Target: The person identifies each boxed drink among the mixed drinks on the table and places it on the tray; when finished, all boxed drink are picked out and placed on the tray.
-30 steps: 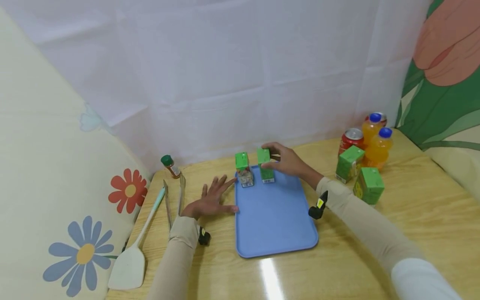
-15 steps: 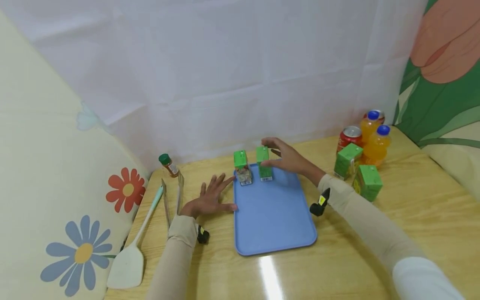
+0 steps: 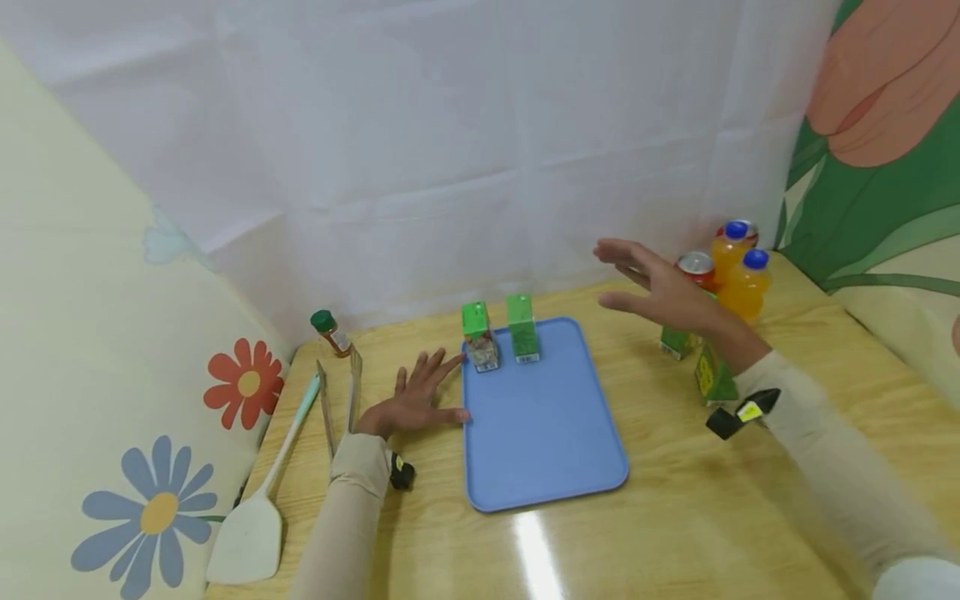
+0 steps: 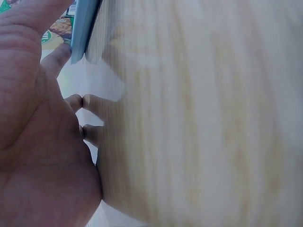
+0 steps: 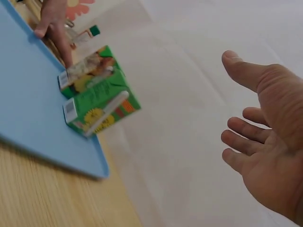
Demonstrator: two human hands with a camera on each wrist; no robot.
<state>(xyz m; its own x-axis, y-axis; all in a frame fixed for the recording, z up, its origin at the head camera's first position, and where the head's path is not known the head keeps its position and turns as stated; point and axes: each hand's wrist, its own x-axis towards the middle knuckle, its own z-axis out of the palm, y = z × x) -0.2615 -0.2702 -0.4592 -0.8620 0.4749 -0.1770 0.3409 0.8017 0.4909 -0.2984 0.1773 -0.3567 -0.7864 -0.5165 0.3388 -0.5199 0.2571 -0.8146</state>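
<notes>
My left hand (image 3: 415, 402) rests spread at the left edge of a blue tray (image 3: 543, 433), thumb and index fingertip right at its rim. Two green juice boxes stand upright at the tray's far left: one juice box (image 3: 482, 337) in the corner, the other juice box (image 3: 523, 329) just right of it. In the right wrist view, a white straw in its wrapper shows on the nearer juice box (image 5: 102, 106). My right hand (image 3: 663, 287) is raised right of the tray, fingers extended and holding nothing. It partly hides two more green juice boxes (image 3: 714, 379).
At the right stand orange drink bottles (image 3: 744, 287) with blue caps and red cans (image 3: 696, 268). Along the left lie a white spatula (image 3: 247, 537), metal tongs (image 3: 351, 390) and a tilted green-capped jar (image 3: 331, 333). A white cloth (image 3: 420, 150) hangs behind the wooden table.
My right hand has let go of the right juice box on the tray and moved up and right, toward the drinks. The left hand has stayed at the tray's edge.
</notes>
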